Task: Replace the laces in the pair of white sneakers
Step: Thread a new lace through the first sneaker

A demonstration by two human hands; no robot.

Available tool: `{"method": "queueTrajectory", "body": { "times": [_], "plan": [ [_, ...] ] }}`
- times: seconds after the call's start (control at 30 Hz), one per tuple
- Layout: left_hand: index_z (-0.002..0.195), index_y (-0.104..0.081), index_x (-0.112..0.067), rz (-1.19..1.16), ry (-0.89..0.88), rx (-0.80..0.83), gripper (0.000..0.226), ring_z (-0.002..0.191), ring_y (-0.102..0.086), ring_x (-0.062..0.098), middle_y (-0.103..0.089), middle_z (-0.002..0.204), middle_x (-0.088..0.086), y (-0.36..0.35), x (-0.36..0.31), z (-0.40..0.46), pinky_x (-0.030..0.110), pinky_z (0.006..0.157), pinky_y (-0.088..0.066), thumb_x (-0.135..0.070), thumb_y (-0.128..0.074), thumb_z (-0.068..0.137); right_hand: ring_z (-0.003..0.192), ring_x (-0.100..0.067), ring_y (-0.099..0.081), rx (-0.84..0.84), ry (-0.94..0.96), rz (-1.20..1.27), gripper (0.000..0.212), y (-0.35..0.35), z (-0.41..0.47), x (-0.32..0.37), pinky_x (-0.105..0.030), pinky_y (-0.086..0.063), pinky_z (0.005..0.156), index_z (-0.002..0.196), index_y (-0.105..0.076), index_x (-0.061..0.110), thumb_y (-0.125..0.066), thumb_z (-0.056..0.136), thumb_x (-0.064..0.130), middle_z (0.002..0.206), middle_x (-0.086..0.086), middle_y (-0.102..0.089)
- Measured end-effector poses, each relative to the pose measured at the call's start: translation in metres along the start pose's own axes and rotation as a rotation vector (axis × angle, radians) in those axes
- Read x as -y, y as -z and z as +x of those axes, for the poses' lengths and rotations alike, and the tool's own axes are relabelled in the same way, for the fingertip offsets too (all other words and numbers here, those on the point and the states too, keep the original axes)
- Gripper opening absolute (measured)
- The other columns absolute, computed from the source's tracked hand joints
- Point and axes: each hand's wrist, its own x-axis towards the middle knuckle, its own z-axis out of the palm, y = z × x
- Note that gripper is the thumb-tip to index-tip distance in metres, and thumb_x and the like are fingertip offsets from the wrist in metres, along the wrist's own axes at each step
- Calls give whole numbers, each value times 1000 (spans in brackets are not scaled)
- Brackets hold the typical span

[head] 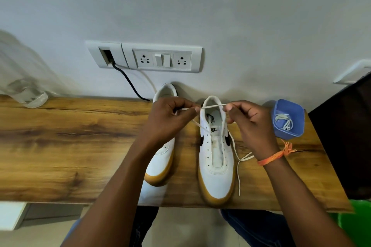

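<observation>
Left hand (170,118) and right hand (249,120) are pinching the lace (212,105) taut above the right sneaker (215,158); left forearm is hiding the left sneaker (162,158) midsection.

two sneakers side by side on table (60,146), heels toward wall (200,6). left sneaker (160,163) partly under left hand (168,120). right sneaker (215,162) between hands, right hand (251,124) to its right. lace (212,105) stretched between hands above right sneaker's heel; loose end trailing on table right of it. tub (281,126) right of right hand, laces (285,122) inside. socket panel (160,59) on wall behind sneakers, cable (128,81) dropping from it behind table.
</observation>
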Motion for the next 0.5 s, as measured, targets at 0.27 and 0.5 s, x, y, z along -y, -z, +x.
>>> {"method": "queueTrajectory", "body": {
  "times": [0.27, 0.5],
  "plan": [
    [95, -76, -33, 621, -2, -230, 17, 95, -61, 19, -70, 93, -11, 18, 19, 3, 35, 82, -47, -33, -69, 80, 58, -9, -56, -42, -44, -52, 10, 6, 4, -12, -27, -46, 56, 85, -73, 16, -66, 91, 20, 65, 10, -66],
    [127, -62, -39, 417, -28, 42, 46, 114, -52, 22, -63, 119, -17, -11, 15, 2, 45, 95, -44, -46, -61, 82, 78, -37, -65, 191, -57, 41, 9, 2, 0, -6, -46, -53, 68, 86, -77, 19, -70, 88, 14, 81, -14, -72]
  ]
}}
